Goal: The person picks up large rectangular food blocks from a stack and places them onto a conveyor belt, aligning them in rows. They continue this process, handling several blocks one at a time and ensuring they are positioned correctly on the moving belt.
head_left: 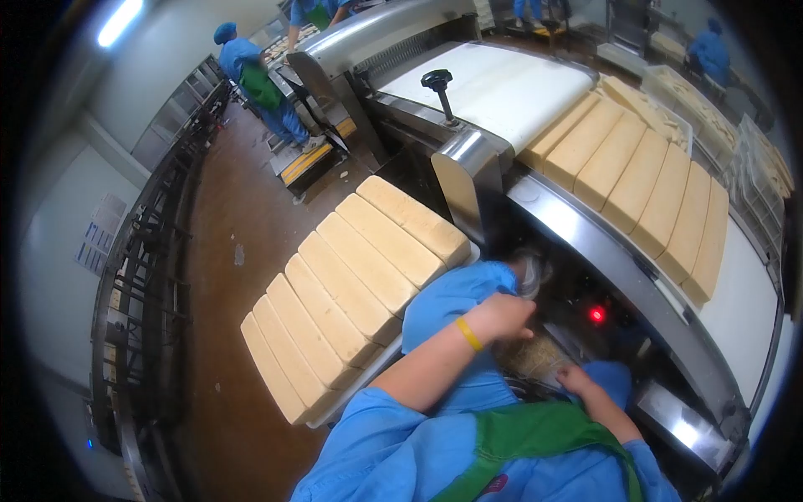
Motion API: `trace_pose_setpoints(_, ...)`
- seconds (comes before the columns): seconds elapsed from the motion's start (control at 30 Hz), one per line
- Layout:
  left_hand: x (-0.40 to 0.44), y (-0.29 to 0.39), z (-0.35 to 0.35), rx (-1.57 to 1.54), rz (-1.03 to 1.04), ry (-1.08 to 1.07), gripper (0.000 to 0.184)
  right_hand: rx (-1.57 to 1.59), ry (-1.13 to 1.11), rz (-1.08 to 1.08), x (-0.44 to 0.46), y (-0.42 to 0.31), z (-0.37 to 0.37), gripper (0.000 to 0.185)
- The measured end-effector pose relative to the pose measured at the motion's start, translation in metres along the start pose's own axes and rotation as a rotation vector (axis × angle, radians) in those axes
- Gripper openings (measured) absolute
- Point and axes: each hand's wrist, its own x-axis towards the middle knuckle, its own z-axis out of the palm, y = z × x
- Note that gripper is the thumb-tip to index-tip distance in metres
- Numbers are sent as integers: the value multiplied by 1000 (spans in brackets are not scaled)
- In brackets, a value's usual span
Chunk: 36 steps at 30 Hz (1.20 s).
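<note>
Brown, wet-looking floor (226,335) stretches past pale walls, with dark metal rails (125,335) curving along its far left. Smooth white belt (498,92) runs through a brushed-steel machine (473,180) topped by a black lobed knob (437,80). Long tan blocks (335,293), matte and round-cornered, lie side by side on a light tray, and more tan bars (644,184) sit in a row on the belt side. Between the hands is a tan, speckled thing (534,358), too blurred to name.

The steel edge of the belt frame slants down on the right, close by the right arm; the tray's edge lies just beside the left arm. Floor opens widely between blocks and rails.

The left forearm, with a yellow wristband (468,334), reaches inward and up; the left hand (504,317) has its fingers curled, above the speckled thing. The right hand (574,380) is bent at that thing's right edge, fingers partly folded. Whether either hand grips anything, I cannot tell.
</note>
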Motion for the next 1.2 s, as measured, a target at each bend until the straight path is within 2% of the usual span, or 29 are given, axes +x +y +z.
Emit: trace_pose_setpoints(1.2,4,-2,5,20,-8,-9,48,-35,-11,23,1,-1,-1,39)
